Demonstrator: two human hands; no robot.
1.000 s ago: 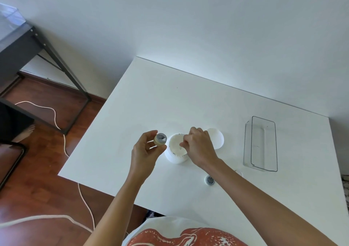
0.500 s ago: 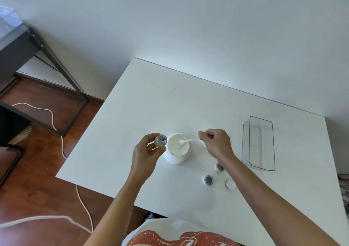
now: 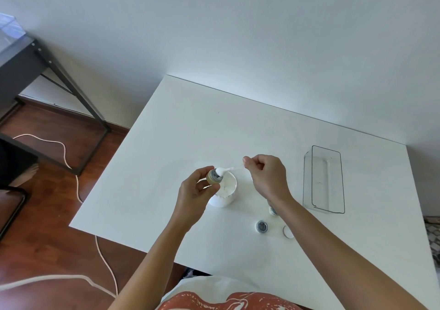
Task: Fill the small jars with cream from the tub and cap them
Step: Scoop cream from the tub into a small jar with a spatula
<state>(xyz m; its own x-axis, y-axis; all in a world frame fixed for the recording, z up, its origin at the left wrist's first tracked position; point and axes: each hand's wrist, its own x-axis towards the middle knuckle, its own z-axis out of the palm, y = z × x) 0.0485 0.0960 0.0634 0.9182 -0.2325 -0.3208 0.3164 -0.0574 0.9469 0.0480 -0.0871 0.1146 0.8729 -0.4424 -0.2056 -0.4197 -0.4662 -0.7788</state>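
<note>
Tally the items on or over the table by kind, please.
Small jars: 3 (held jar, open jar, jar by the right wrist)
Cream tub: 1
Spatula: 1
Loose white cap: 1
Clear tray: 1
Total: 7

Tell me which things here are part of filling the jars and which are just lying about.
In use:
left hand holding a small jar
right hand holding a spatula loaded with cream
tub
jar and cap waiting on the table

Lying about:
clear tray
cable on the floor
dark desk
</note>
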